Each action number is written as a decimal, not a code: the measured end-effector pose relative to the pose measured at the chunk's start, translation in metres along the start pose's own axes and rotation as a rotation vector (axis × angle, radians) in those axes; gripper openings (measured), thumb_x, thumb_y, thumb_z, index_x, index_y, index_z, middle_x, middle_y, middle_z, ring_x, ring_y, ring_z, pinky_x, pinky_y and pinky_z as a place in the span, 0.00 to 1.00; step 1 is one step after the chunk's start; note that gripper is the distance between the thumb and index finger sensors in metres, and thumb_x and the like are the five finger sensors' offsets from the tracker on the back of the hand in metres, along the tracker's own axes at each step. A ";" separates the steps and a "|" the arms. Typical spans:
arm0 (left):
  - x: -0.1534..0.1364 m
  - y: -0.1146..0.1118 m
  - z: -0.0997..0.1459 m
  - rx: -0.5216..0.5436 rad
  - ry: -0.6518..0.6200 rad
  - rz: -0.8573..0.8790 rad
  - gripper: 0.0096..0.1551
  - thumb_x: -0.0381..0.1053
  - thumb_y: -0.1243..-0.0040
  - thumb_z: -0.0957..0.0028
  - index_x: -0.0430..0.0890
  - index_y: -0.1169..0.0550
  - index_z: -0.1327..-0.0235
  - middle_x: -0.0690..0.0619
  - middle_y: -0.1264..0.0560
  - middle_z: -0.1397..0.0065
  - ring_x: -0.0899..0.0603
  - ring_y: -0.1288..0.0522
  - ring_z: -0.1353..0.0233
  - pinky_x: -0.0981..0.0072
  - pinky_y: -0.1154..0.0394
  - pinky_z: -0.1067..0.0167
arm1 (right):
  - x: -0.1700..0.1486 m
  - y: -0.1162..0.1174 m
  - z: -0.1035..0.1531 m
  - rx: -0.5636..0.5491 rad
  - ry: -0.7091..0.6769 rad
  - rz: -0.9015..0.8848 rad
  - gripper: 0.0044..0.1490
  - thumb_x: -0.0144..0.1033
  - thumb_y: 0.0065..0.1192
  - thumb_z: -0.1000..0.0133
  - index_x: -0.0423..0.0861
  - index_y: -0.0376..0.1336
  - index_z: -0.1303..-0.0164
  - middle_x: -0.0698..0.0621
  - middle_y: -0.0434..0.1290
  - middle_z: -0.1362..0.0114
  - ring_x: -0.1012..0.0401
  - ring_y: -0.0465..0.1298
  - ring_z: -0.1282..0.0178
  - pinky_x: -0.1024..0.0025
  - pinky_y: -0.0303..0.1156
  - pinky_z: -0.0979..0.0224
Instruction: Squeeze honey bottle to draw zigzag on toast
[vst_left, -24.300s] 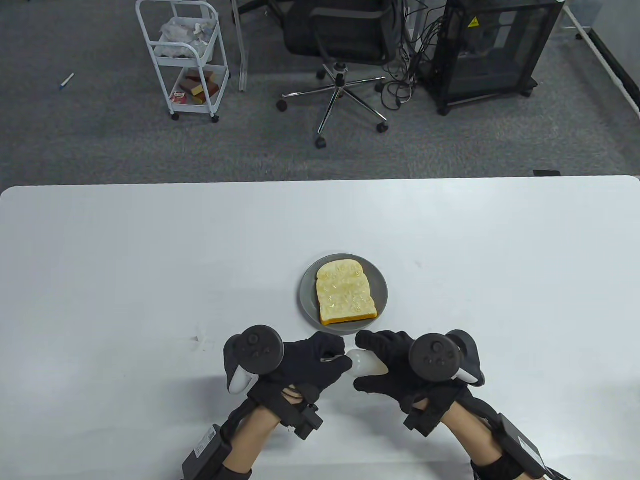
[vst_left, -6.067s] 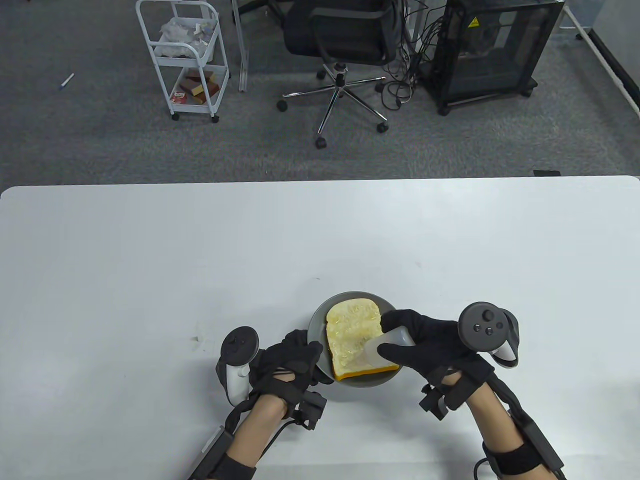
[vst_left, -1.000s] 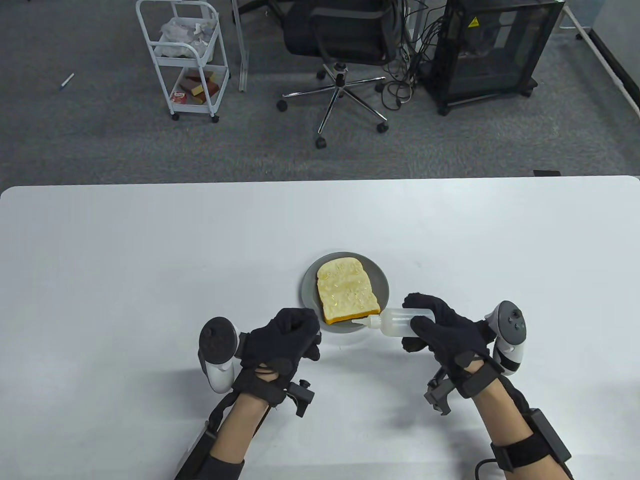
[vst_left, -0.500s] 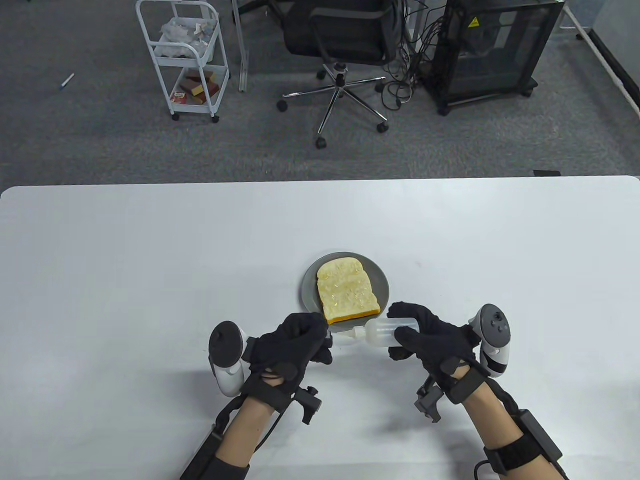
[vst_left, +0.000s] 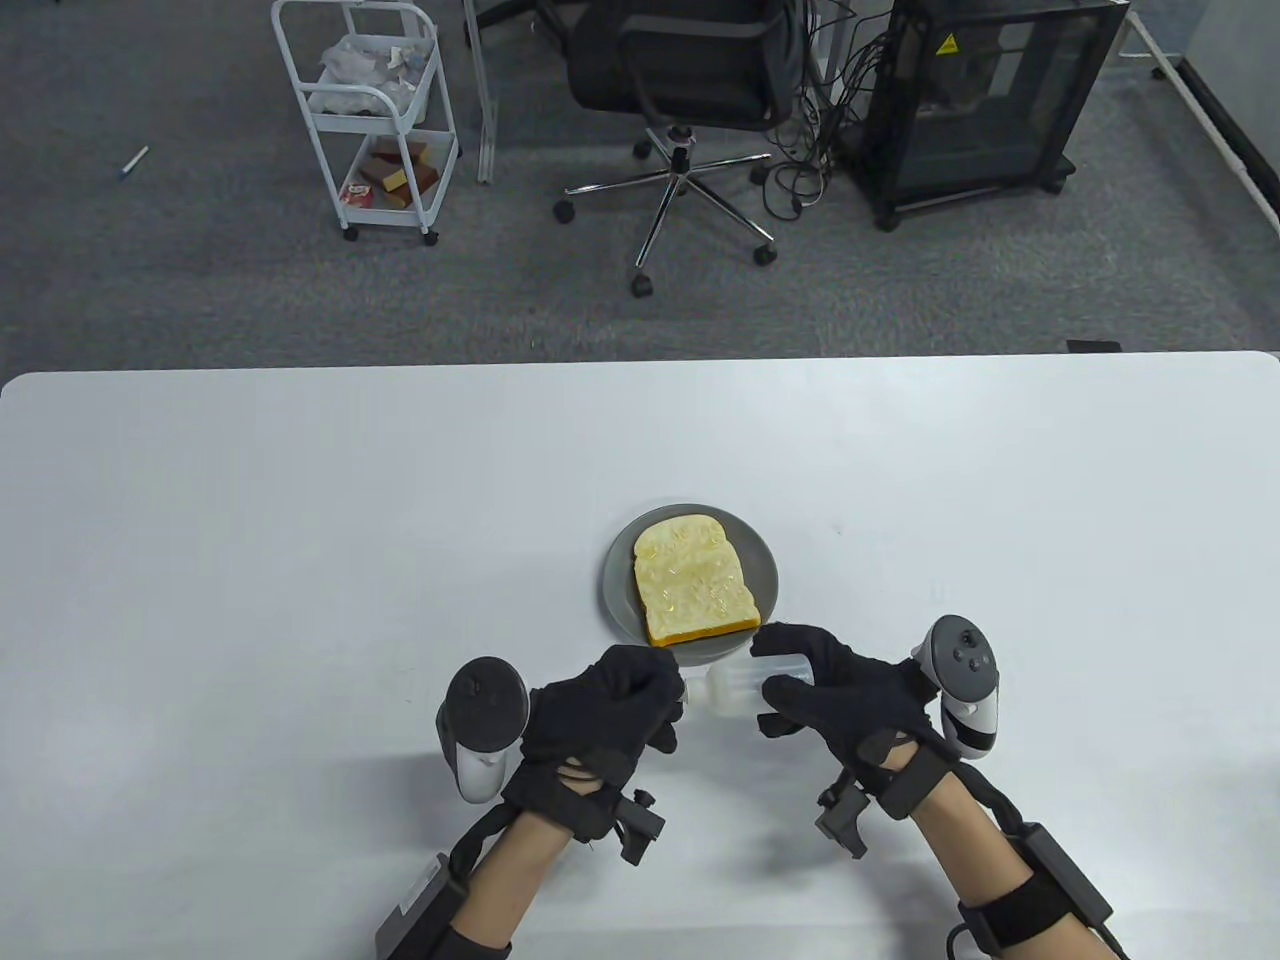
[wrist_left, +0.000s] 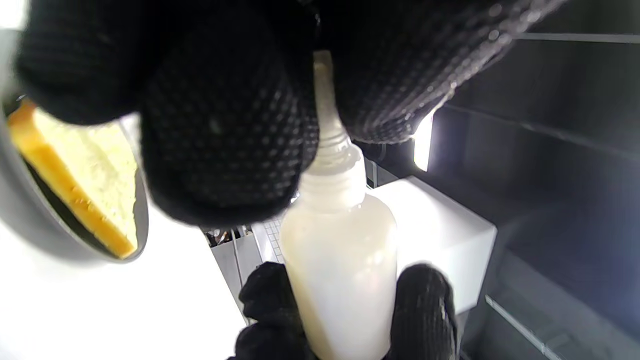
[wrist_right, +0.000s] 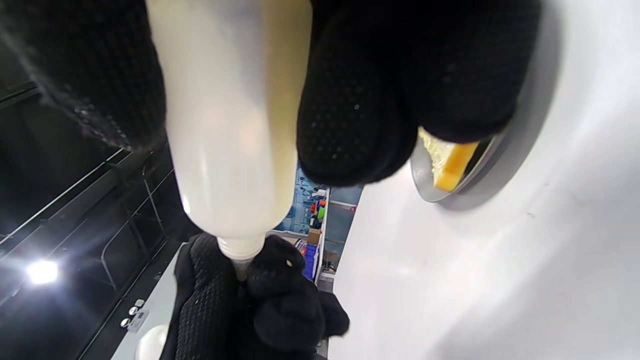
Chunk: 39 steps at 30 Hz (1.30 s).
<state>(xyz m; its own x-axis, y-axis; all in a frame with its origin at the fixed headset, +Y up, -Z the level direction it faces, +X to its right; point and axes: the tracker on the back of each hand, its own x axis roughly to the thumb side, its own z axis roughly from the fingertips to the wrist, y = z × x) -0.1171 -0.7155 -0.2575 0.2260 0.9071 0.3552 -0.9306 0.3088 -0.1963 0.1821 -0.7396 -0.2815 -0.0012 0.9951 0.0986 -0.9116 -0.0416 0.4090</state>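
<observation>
The broad white surface (vst_left: 300, 560) carries everything in front of you, and near its front middle sits the round grey plate (vst_left: 615, 590) with the slice of pale yellow toast with an orange crust edge (vst_left: 690, 582) lying flat on it, glossy across its top face. Just in front of the plate's near rim, both of your hands meet over the surface. Your right hand in its black sensor glove (vst_left: 850, 690) holds the translucent white plastic honey bottle (vst_left: 735, 688) on its side, fingers (wrist_right: 360, 100) wrapped around the body from both sides, with the nozzle pointing toward your left hand. From the right wrist view the bottle's body (wrist_right: 230, 115) fills the grip and its neck runs down into your other glove. Your left hand in its black glove (vst_left: 605, 712) is closed around the nozzle end, and from the left wrist view the slim white nozzle tip (wrist_left: 324, 95) passes between your left fingers (wrist_left: 225, 145), which pinch it from both sides; whether a cap sits on the tip is hidden by the glove. In that same view the toast's corner (wrist_left: 85, 185) and the plate's rim (wrist_left: 142, 215) show just to the side of your fingers, close to the bottle (wrist_left: 340, 260) but apart from it.
</observation>
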 end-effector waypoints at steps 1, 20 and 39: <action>0.003 0.000 -0.001 -0.018 -0.040 -0.035 0.21 0.52 0.28 0.45 0.46 0.21 0.44 0.43 0.16 0.46 0.45 0.10 0.58 0.52 0.16 0.56 | -0.002 -0.001 0.000 0.002 0.007 -0.027 0.51 0.59 0.74 0.47 0.34 0.62 0.28 0.36 0.79 0.40 0.51 0.86 0.57 0.53 0.82 0.50; -0.001 -0.002 0.001 -0.024 0.106 0.068 0.25 0.55 0.30 0.45 0.35 0.18 0.51 0.42 0.10 0.65 0.49 0.10 0.77 0.52 0.16 0.70 | -0.002 0.000 0.000 0.007 0.001 -0.053 0.50 0.59 0.74 0.47 0.34 0.62 0.28 0.36 0.78 0.40 0.51 0.86 0.56 0.53 0.82 0.50; -0.006 -0.004 -0.001 -0.074 0.138 0.136 0.26 0.59 0.34 0.43 0.37 0.18 0.51 0.44 0.10 0.66 0.48 0.11 0.78 0.52 0.16 0.69 | -0.001 -0.003 0.000 0.007 -0.012 -0.054 0.50 0.59 0.74 0.47 0.34 0.62 0.28 0.36 0.78 0.40 0.51 0.86 0.56 0.53 0.82 0.50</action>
<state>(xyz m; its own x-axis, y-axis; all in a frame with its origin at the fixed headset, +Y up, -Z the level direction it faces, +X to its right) -0.1143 -0.7218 -0.2595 0.1419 0.9709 0.1928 -0.9328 0.1964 -0.3021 0.1851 -0.7405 -0.2826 0.0527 0.9948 0.0870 -0.9071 0.0113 0.4207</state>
